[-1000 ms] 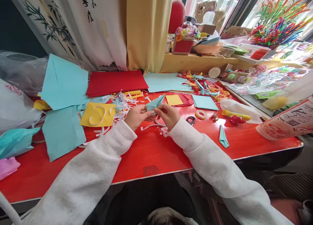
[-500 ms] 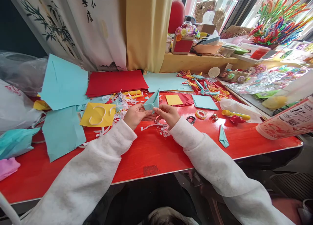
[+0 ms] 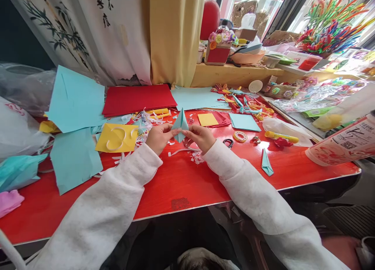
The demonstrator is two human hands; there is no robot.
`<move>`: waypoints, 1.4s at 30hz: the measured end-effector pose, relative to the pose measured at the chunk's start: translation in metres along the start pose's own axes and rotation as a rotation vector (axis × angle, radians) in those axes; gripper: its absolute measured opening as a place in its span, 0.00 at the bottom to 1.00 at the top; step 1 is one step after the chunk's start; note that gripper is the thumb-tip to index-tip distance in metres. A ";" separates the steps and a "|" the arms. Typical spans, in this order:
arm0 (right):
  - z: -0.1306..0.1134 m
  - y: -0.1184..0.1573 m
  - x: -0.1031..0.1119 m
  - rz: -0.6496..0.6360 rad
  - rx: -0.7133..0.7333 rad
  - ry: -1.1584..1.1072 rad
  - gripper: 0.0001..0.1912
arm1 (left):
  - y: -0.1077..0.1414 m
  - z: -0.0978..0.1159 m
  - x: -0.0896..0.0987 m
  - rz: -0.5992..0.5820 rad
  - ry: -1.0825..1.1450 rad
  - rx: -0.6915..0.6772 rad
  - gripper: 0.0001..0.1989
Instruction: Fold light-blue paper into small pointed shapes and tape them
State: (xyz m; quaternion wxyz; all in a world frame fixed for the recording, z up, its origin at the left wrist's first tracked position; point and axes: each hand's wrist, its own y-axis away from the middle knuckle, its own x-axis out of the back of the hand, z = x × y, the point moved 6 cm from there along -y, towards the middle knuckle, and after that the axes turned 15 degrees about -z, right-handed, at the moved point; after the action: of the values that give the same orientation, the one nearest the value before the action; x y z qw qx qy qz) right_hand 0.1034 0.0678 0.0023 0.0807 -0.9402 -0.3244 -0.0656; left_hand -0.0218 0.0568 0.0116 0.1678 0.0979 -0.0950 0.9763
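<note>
Pointing tip-up, folded light-blue paper (image 3: 181, 120) sits between both hands over the red table (image 3: 187, 186). Left hand (image 3: 158, 138) grips its lower left side, thumb on the near face, fingers tucked behind. Right hand (image 3: 202, 138) pinches the lower right edge, thumb and index meeting there. Fingertips close together, wrists well apart. Forearms in pale grey sleeves (image 3: 115, 194) angle in from both lower corners. White paper scraps (image 3: 197, 157) below right hand; yellow sheet (image 3: 117, 137) left of left hand. Black looped handle (image 3: 228, 143), then tape roll (image 3: 240, 136), right of right hand. Second folded blue piece (image 3: 266, 163) farther right; red paper stack (image 3: 140, 100) behind.
</note>
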 end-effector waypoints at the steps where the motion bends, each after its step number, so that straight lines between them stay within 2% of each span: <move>1: 0.000 0.000 -0.002 -0.014 -0.013 -0.061 0.17 | 0.000 -0.001 0.001 0.019 0.014 -0.001 0.16; 4: 0.002 -0.001 -0.006 -0.054 -0.038 -0.170 0.18 | 0.001 -0.003 0.001 0.047 0.031 -0.004 0.15; 8: 0.002 -0.001 -0.004 -0.048 -0.043 -0.064 0.20 | -0.001 -0.001 -0.002 -0.010 -0.008 -0.022 0.14; 10: 0.003 -0.001 -0.005 -0.057 -0.054 -0.031 0.19 | -0.001 0.000 -0.001 0.000 0.000 -0.029 0.14; 14: 0.006 -0.001 -0.011 -0.110 -0.132 -0.191 0.18 | 0.001 -0.002 0.001 0.065 0.101 0.002 0.14; 19: 0.013 -0.001 -0.016 -0.166 -0.205 -0.261 0.18 | 0.000 -0.003 -0.004 0.008 0.116 0.047 0.15; 24: 0.012 -0.001 -0.015 -0.152 -0.205 -0.223 0.17 | 0.002 -0.006 0.008 0.140 0.084 0.014 0.15; 26: 0.011 -0.001 -0.015 -0.137 -0.186 -0.212 0.16 | 0.001 -0.008 0.011 0.159 0.124 0.006 0.15; 29: 0.008 -0.001 -0.014 -0.128 -0.133 -0.195 0.16 | 0.000 -0.010 0.011 0.122 0.220 0.027 0.14; 34: 0.007 -0.002 -0.006 -0.082 -0.075 -0.174 0.17 | -0.002 -0.007 0.003 -0.045 0.218 0.142 0.16; 39: 0.008 -0.003 -0.002 -0.056 -0.076 -0.153 0.18 | -0.002 -0.007 0.005 -0.021 0.195 0.139 0.16; 42: 0.005 -0.001 -0.003 -0.063 -0.080 -0.098 0.19 | -0.002 -0.009 0.003 -0.109 0.182 0.178 0.17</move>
State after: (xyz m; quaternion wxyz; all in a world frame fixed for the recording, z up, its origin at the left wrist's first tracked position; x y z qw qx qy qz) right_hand 0.1009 0.0677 -0.0032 0.0251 -0.9340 -0.3548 -0.0348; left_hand -0.0249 0.0618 0.0043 0.2192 0.0283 0.0131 0.9752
